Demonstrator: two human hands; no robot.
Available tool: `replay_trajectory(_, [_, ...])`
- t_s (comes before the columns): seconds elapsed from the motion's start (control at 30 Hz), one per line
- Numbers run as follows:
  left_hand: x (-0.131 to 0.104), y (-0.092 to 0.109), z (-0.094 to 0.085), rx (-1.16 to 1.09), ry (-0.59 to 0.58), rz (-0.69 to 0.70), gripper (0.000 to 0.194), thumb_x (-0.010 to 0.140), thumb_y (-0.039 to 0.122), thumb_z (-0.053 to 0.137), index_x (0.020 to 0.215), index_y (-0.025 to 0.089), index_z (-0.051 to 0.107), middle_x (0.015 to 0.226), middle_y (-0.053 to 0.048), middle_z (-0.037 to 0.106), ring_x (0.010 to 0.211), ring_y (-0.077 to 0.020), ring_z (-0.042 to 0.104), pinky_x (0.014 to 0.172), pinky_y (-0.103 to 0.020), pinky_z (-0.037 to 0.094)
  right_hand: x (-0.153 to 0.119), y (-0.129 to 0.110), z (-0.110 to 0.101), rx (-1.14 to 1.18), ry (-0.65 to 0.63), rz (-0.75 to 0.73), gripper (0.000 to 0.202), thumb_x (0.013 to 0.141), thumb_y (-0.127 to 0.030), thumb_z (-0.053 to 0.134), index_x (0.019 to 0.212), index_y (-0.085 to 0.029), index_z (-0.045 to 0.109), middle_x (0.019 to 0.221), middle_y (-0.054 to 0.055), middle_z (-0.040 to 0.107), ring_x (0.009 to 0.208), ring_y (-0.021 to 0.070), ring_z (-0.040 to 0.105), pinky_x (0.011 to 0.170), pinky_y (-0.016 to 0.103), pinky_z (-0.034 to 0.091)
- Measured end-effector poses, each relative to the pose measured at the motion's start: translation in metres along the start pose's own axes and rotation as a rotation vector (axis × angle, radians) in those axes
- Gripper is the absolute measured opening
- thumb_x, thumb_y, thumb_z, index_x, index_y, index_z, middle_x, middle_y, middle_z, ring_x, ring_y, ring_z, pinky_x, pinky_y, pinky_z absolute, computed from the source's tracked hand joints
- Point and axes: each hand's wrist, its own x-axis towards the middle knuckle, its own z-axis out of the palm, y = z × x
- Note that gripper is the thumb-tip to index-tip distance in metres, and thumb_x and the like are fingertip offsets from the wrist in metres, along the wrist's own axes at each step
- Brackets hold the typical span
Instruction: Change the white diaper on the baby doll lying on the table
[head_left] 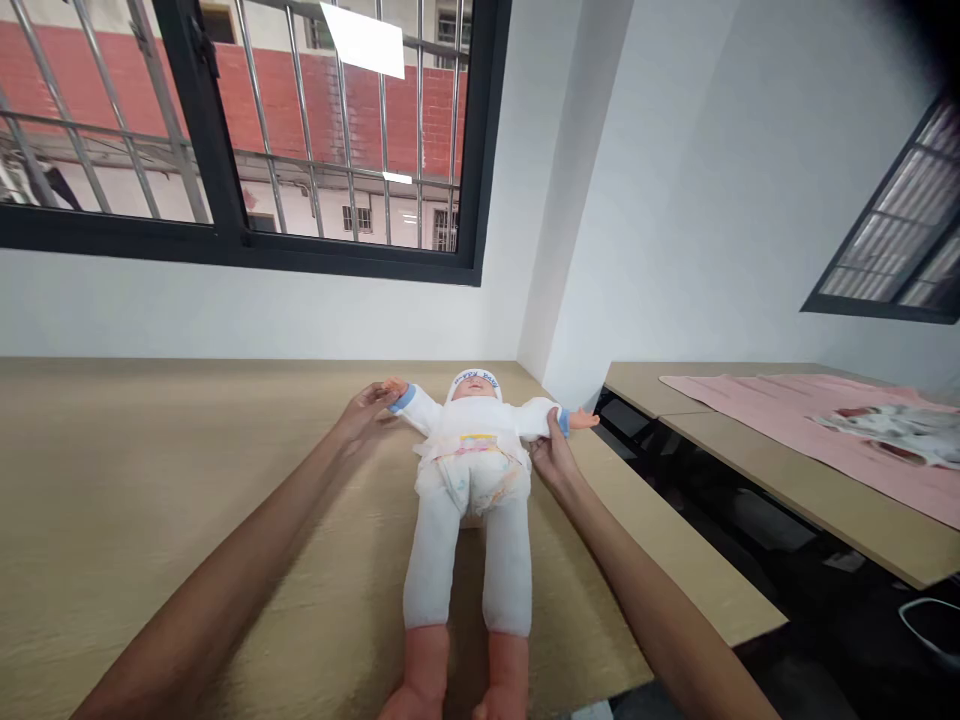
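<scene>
Doll (472,470) lies face-up between left hand (365,415) and right hand (553,455), each holding one outspread arm.

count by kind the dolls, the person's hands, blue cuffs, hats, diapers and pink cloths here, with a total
Doll: 1
Person's hands: 2 (left hand, right hand)
Blue cuffs: 2 (left cuff, right cuff, as pictured)
Hat: 1
Diaper: 1
Pink cloth: 1
Total: 8
</scene>
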Motion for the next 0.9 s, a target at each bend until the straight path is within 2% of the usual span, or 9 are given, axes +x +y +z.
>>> replay_trajectory(0.13, [-0.004,-0.008,0.02,-0.223,-0.013,0.003,0.039,0.061,0.034,0.077,0.088,0.021,0.052,0.091,0.0,0.058,0.08,-0.0117,0.054,0.069,-0.024,0.046,-0.004,-0.004,0.004,0.002,-0.037,0.0,0.031,0.076,-0.048,0.062,0.094,-0.023,0.059,0.1,0.001,0.067,0.102,0.013,0.06,0.085,0.022,0.053])
replay_trajectory(0.23, [-0.002,-0.004,0.023,-0.232,-0.041,0.024,0.033,0.063,0.033,0.073,0.085,0.02,0.052,0.09,0.001,0.057,0.08,-0.0113,0.053,0.065,-0.02,0.044,-0.004,-0.006,0.002,-0.056,-0.039,0.043,0.034,0.075,-0.047,0.063,0.099,-0.023,0.06,0.106,0.002,0.065,0.101,0.0139,0.061,0.08,0.022,0.055])
replay_trajectory(0.37, [0.003,0.003,0.016,-0.131,0.026,0.029,0.021,0.067,0.034,0.059,0.076,0.017,0.053,0.079,0.0,0.055,0.07,-0.0098,0.049,0.058,-0.018,0.042,-0.001,-0.009,-0.006,-0.146,0.021,0.072,0.037,0.073,-0.044,0.067,0.101,-0.021,0.061,0.109,0.003,0.064,0.095,0.0163,0.063,0.072,0.023,0.056])
replay_trajectory(0.5, [0.002,0.005,0.007,0.171,0.065,0.117,0.024,0.069,0.033,0.048,0.083,0.016,0.057,0.086,-0.002,0.058,0.073,-0.0132,0.052,0.059,-0.022,0.043,0.003,-0.01,-0.017,-0.219,0.033,0.11,0.035,0.074,-0.043,0.066,0.099,-0.019,0.062,0.107,0.003,0.065,0.093,0.0169,0.063,0.073,0.024,0.057])
replay_trajectory(0.57, [0.0,0.006,0.002,0.456,0.046,0.25,0.028,0.074,0.035,0.045,0.089,0.016,0.058,0.092,-0.004,0.061,0.08,-0.0168,0.056,0.067,-0.027,0.047,0.005,-0.01,-0.022,-0.223,0.023,0.12,0.033,0.075,-0.042,0.065,0.099,-0.019,0.062,0.105,0.004,0.066,0.093,0.0167,0.063,0.075,0.025,0.056])
replay_trajectory(0.63, [-0.002,0.012,-0.003,0.82,0.019,0.462,0.034,0.078,0.04,0.043,0.097,0.016,0.06,0.1,-0.007,0.063,0.092,-0.0211,0.057,0.084,-0.035,0.045,0.007,-0.009,-0.026,-0.223,0.028,0.127,0.033,0.076,-0.043,0.064,0.099,-0.019,0.062,0.104,0.004,0.066,0.093,0.0167,0.064,0.077,0.025,0.056])
replay_trajectory(0.73, [-0.007,0.031,-0.003,1.32,-0.056,0.847,0.048,0.078,0.051,0.048,0.111,0.018,0.058,0.12,-0.011,0.057,0.12,-0.0286,0.045,0.107,-0.049,0.022,0.008,-0.008,-0.029,-0.233,0.021,0.154,0.036,0.077,-0.045,0.063,0.1,-0.019,0.061,0.104,0.005,0.067,0.095,0.0173,0.063,0.079,0.026,0.056])
replay_trajectory(0.8, [-0.013,0.046,0.005,1.527,-0.099,1.054,0.058,0.077,0.057,0.05,0.123,0.022,0.052,0.135,-0.01,0.046,0.131,-0.0309,0.031,0.109,-0.055,0.006,0.009,-0.008,-0.03,-0.25,-0.006,0.187,0.037,0.077,-0.047,0.062,0.101,-0.019,0.062,0.103,0.005,0.067,0.095,0.0182,0.064,0.079,0.026,0.056])
replay_trajectory(0.9, [-0.027,0.063,0.029,1.661,-0.089,1.239,0.063,0.079,0.06,0.046,0.134,0.028,0.04,0.144,-0.008,0.033,0.135,-0.0306,0.022,0.108,-0.058,-0.003,0.008,-0.008,-0.031,-0.293,-0.027,0.205,0.04,0.076,-0.049,0.063,0.102,-0.019,0.062,0.1,0.005,0.068,0.091,0.0187,0.065,0.076,0.025,0.057])
